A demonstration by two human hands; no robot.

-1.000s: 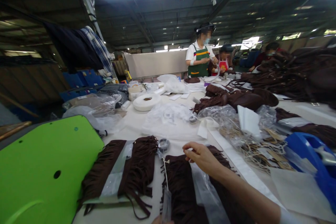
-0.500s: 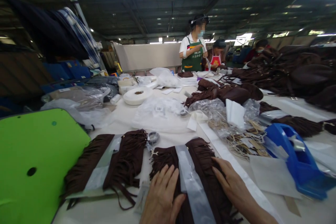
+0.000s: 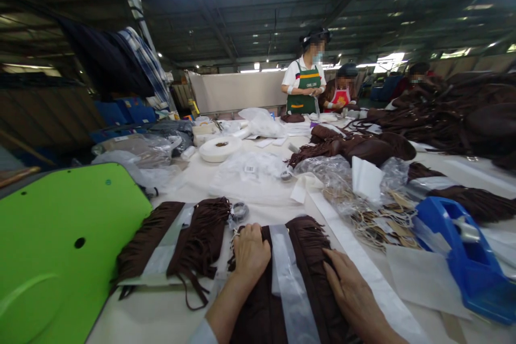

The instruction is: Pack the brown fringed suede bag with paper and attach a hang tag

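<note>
A dark brown fringed bag (image 3: 258,301) with a translucent plastic strip (image 3: 291,279) along its middle lies in front of me. My left hand (image 3: 252,252) is on its upper left edge, with the fingers bent down around the fringe and the fingertips hidden. Along the bag's right side rests my right hand (image 3: 349,282), fingers stretched out and touching the brown material. To the left lies a second fringed bag (image 3: 201,242) with a similar plastic strip (image 3: 169,242). A small dark roll (image 3: 239,212) sits between the upper ends of the two bags.
A bright green board (image 3: 44,231) stands at left. On the right are a blue tape dispenser (image 3: 463,263), corded tags (image 3: 387,226) and white paper (image 3: 423,279). Farther back lie a white roll (image 3: 220,149), clear plastic bags (image 3: 245,174) and brown bags (image 3: 363,146). Co-workers (image 3: 305,83) are across the table.
My left hand has moved up to the bag's upper left edge, its flat fingers now bent. My right hand stays at the right side. The view has tilted up and turned slightly left.
</note>
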